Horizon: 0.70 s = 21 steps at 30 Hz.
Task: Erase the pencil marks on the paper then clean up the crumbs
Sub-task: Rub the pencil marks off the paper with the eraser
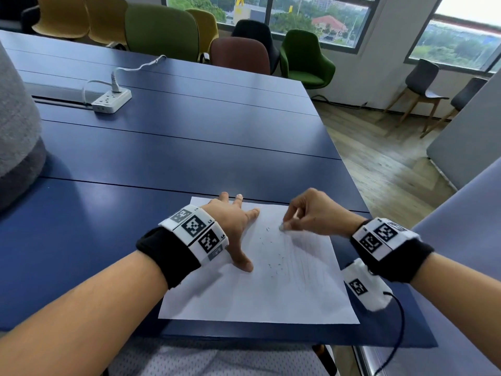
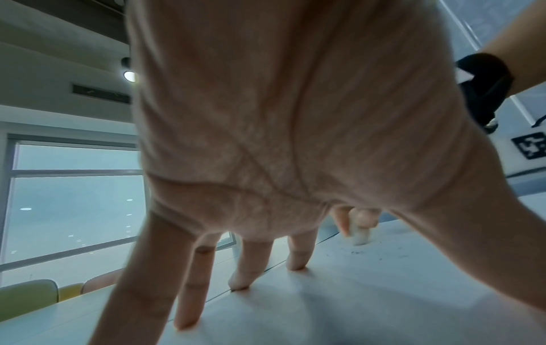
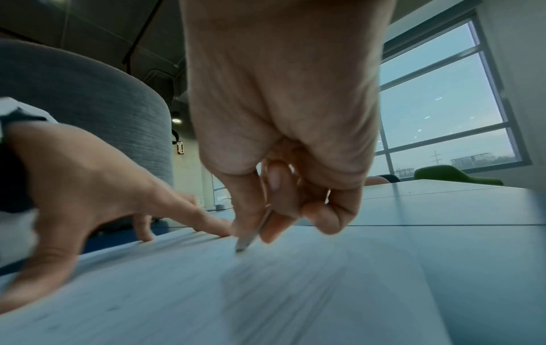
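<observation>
Pinching eraser [image 1: 285,226]: right hand [image 1: 315,213] | left hand [image 1: 233,221] flat on paper [image 1: 244,294] edge

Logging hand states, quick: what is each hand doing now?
Left hand: open, fingers spread, pressing the paper.
Right hand: pinching the eraser against the paper.

One paper [image 1: 257,289], one eraser [image 1: 284,227], two hands, left [image 1: 233,221] and right [image 1: 317,213], one power strip [image 1: 111,100], many crumbs [image 1: 273,264].
</observation>
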### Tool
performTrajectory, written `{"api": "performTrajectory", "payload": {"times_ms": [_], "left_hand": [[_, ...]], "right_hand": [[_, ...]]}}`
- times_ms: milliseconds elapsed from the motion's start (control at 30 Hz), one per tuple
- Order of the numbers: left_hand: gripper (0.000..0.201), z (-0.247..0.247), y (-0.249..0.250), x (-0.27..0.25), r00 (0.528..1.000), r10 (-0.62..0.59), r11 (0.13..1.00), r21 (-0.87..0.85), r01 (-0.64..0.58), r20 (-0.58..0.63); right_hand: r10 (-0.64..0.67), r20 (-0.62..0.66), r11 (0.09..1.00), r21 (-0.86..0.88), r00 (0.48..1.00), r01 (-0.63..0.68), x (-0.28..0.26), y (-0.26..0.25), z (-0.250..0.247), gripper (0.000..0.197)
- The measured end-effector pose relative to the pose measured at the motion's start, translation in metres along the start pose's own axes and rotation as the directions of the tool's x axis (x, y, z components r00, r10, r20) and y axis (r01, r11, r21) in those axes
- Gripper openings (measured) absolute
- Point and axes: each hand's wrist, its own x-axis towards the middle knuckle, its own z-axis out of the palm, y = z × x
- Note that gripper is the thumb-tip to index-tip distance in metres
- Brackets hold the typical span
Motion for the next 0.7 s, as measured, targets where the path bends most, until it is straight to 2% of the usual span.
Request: {"api": "performTrajectory", "payload": {"times_ms": [67,100,267,400,433,533,567,667,700], "left_hand": [[0.130,0.0008,-0.0005,0.0014,1.000,-0.002,1.000,0.003,0.002,0.005],[0.130,0.0008,-0.0005,0.0020,1.000,-0.001,1.000,0.004,0.001,0.006],[0.130,-0.0012,-0.0002,0.0014,1.000,-0.003,1.000,0.009,0.003,0.008],[0.131,0.0008,-0.0006,0.0024,1.000,0.002,1.000,0.008,-0.002,0.006],[0.130,0.0010,-0.0007,0.0023,1.000,0.002,1.000,0.014,-0.002,0.003],[0.130,-0.0001,-0.0007,0.0006,1.000,-0.003,1.000,0.011,0.003,0.001],[0.130,-0.0007,-0.0005,0.0002,1.000,-0.004,1.000,0.005,0.004,0.001],[0.130,-0.0002,-0.0006,-0.0006,1.000,-0.003,1.000,-0.004,0.003,-0.004],[0.129,-0.0003,-0.0003,-0.0010,1.000,0.000,1.000,-0.003,0.000,-0.003]], "right_hand": [[0.017,-0.116,1.000,0.010,0.993,-0.016,0.0117,0.0026,0.0019,0.014],[0.017,-0.129,1.000,0.017,0.991,-0.015,0.0135,0.0030,0.0020,0.014],[-0.020,0.076,0.999,-0.029,0.997,0.022,0.0091,-0.0013,-0.0014,0.010],[-0.038,-0.118,0.998,-0.056,0.992,0.032,0.0149,0.0018,-0.0002,0.009],[-0.049,-0.099,0.998,-0.052,0.994,0.044,0.0132,0.0022,0.0002,0.009],[-0.074,0.106,0.997,-0.025,0.992,0.077,0.0071,-0.0001,-0.0001,0.010],[-0.073,0.101,0.997,-0.030,0.992,0.077,0.0087,0.0004,-0.0005,0.010],[-0.059,-0.085,0.996,-0.071,0.995,0.053,0.0166,0.0035,0.0016,0.010],[-0.061,-0.101,0.996,-0.072,0.993,0.054,0.0165,0.0042,0.0026,0.011]]}}
